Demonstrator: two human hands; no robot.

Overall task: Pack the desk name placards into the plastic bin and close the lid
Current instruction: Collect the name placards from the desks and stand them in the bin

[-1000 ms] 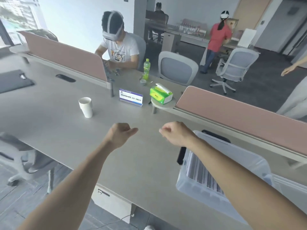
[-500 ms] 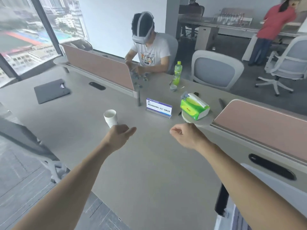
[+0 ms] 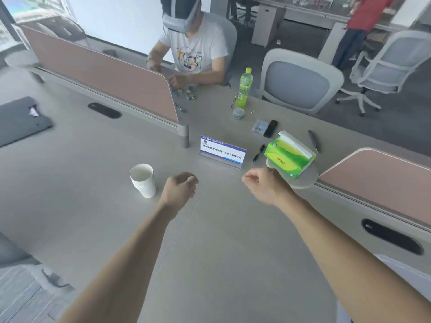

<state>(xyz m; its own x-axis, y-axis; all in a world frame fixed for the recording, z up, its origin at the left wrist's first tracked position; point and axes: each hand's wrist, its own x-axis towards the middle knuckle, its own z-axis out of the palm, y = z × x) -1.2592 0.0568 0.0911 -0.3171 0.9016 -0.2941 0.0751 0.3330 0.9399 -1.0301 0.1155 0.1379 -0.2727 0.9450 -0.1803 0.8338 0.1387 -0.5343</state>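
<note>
One desk name placard [image 3: 222, 152], clear acrylic with a white and blue card, stands upright on the grey desk [image 3: 93, 183] just beyond both hands. My left hand [image 3: 178, 191] hovers in a loose fist, empty, to the near left of the placard. My right hand [image 3: 265, 185] is curled and empty too, to the placard's near right. Only a pale corner of the plastic bin [image 3: 401, 273] shows at the right edge; its inside is out of view.
A stack of white paper cups [image 3: 143, 180] stands left of my left hand. A green tissue box [image 3: 289, 157], pens, a green bottle [image 3: 243, 88] and a small cup [image 3: 238, 113] lie beyond. Pink dividers flank the gap. A person with a headset sits opposite.
The view has moved forward and left toward the placard, so the bin has slid almost out of sight at the right. Both hands have advanced closer to the placard, still holding nothing.
</note>
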